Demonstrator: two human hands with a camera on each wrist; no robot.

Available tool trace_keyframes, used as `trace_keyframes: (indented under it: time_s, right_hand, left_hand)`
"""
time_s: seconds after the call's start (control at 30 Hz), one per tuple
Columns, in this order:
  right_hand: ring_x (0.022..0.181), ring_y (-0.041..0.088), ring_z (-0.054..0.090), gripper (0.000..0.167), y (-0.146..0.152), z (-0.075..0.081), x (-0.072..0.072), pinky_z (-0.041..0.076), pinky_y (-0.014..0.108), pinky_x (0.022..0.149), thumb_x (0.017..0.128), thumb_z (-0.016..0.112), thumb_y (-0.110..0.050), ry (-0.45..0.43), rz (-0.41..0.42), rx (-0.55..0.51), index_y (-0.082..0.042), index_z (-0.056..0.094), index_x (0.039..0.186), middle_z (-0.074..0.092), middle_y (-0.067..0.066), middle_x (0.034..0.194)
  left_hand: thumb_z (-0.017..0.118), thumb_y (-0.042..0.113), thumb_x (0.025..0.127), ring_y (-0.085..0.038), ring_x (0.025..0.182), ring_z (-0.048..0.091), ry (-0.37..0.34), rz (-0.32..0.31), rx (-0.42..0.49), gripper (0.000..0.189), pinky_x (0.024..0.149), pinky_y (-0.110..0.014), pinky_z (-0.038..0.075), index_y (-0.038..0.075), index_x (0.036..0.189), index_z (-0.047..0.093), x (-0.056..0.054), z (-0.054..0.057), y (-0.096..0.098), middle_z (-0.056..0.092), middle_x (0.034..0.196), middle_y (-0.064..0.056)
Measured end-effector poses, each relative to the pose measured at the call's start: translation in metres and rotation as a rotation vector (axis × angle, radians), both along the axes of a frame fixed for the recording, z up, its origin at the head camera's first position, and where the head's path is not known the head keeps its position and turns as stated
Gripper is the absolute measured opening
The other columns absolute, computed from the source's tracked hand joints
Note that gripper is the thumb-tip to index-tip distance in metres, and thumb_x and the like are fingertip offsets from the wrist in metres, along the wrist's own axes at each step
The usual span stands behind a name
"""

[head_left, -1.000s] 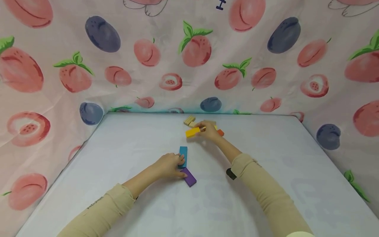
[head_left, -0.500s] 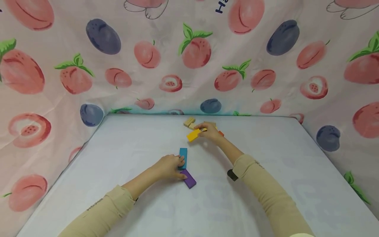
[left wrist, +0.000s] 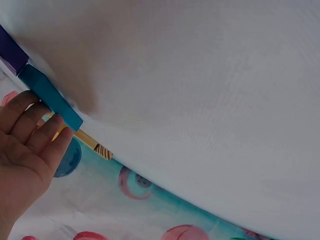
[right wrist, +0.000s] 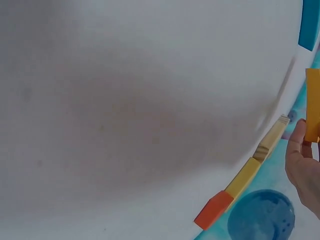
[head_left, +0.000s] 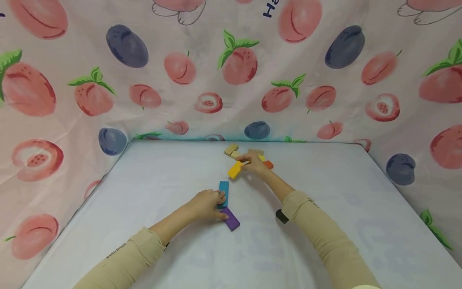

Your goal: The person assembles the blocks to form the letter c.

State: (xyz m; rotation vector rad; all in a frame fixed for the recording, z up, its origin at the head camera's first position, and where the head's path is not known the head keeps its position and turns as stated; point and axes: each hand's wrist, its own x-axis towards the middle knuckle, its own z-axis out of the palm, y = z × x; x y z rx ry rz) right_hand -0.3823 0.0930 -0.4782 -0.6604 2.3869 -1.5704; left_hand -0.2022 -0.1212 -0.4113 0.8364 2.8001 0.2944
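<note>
My left hand (head_left: 206,204) rests on two blocks, its fingers on the blue block (head_left: 224,186) and its thumb on the purple block (head_left: 233,223). These lie end to end at an angle on the white surface. In the left wrist view, the relaxed fingers lie along the blue block (left wrist: 50,97). Farther back, my right hand (head_left: 255,164) pinches a yellow block (head_left: 235,171) by one end, its other end pointing toward the blue block. The right wrist view shows this yellow block (right wrist: 313,105) raised off the surface. Part of the right hand is cut off there.
Behind the right hand lie several plain wooden blocks (head_left: 231,150), a paler yellow block (head_left: 262,158) and an orange block (head_left: 268,165). A fruit-patterned cloth (head_left: 202,64) rises along the back and sides of the white tabletop (head_left: 162,168). A dark object (head_left: 281,216) shows under the right sleeve.
The yellow block in my right hand has swung its free end toward me, from nearly crosswise to a steeper slant. The left hand and its two blocks have stayed nearly still.
</note>
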Motion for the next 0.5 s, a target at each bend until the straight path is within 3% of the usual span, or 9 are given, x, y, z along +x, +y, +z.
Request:
trace_keyframes:
  time_s: [0.03, 0.1, 0.17, 0.27, 0.37, 0.43, 0.5]
  right_hand:
    - [0.104, 0.018, 0.055, 0.034, 0.001, -0.015, -0.012, 0.053, 0.026, 0.077, 0.083, 0.067, -0.004, 0.023, 0.011, -0.013, -0.012, 0.066, 0.117, 0.063, 0.003, 0.117]
    - [0.108, 0.021, 0.055, 0.034, -0.003, -0.022, -0.018, 0.053, 0.030, 0.082, 0.086, 0.063, -0.003, -0.008, -0.015, 0.047, -0.010, 0.064, 0.120, 0.061, 0.007, 0.122]
    - [0.100, 0.017, 0.057, 0.033, -0.003, -0.037, -0.029, 0.053, 0.024, 0.075, 0.084, 0.066, -0.005, 0.037, 0.004, 0.007, -0.013, 0.067, 0.116, 0.064, 0.003, 0.117]
    - [0.106, 0.020, 0.058, 0.033, -0.011, -0.030, -0.024, 0.053, 0.029, 0.083, 0.086, 0.064, -0.005, -0.020, -0.021, 0.066, -0.011, 0.065, 0.119, 0.062, 0.005, 0.122]
    - [0.100, 0.016, 0.059, 0.032, -0.014, -0.042, -0.034, 0.053, 0.023, 0.075, 0.083, 0.065, -0.003, 0.024, 0.000, 0.018, -0.014, 0.069, 0.113, 0.065, 0.003, 0.115]
    - [0.108, 0.020, 0.056, 0.033, -0.021, -0.032, -0.028, 0.052, 0.029, 0.083, 0.084, 0.063, 0.000, -0.045, -0.040, 0.090, -0.012, 0.067, 0.115, 0.063, 0.006, 0.120]
    - [0.099, 0.014, 0.057, 0.033, -0.022, -0.033, -0.026, 0.051, 0.022, 0.074, 0.080, 0.064, 0.001, 0.011, -0.045, 0.073, -0.017, 0.071, 0.107, 0.066, 0.001, 0.110]
  left_hand:
    - [0.073, 0.046, 0.078, -0.034, 0.117, 0.055, -0.004, 0.002, 0.001, 0.067, 0.100, -0.043, 0.044, 0.002, 0.126, 0.057, 0.000, 0.000, 0.000, 0.053, 0.135, -0.018]
    - [0.072, 0.046, 0.079, -0.033, 0.117, 0.055, -0.006, 0.003, 0.001, 0.066, 0.099, -0.043, 0.044, 0.003, 0.126, 0.058, -0.001, -0.001, 0.000, 0.053, 0.135, -0.017]
    - [0.072, 0.046, 0.079, -0.033, 0.119, 0.054, -0.013, 0.009, 0.001, 0.065, 0.100, -0.043, 0.044, 0.004, 0.126, 0.058, -0.001, -0.001, 0.000, 0.052, 0.136, -0.017]
    - [0.072, 0.046, 0.079, -0.034, 0.120, 0.053, -0.021, 0.017, 0.000, 0.066, 0.100, -0.044, 0.043, 0.004, 0.127, 0.057, -0.002, -0.002, 0.000, 0.051, 0.137, -0.017]
    - [0.072, 0.046, 0.079, -0.035, 0.120, 0.053, -0.031, 0.025, 0.009, 0.067, 0.100, -0.045, 0.043, 0.004, 0.128, 0.056, -0.002, -0.001, -0.001, 0.051, 0.137, -0.018]
    - [0.072, 0.046, 0.078, -0.036, 0.121, 0.053, -0.036, 0.028, 0.017, 0.068, 0.101, -0.046, 0.043, 0.003, 0.128, 0.056, -0.002, 0.000, -0.001, 0.050, 0.137, -0.019]
    - [0.073, 0.046, 0.078, -0.036, 0.121, 0.052, -0.039, 0.031, 0.026, 0.068, 0.101, -0.046, 0.042, 0.003, 0.128, 0.056, -0.002, 0.000, -0.001, 0.050, 0.137, -0.019]
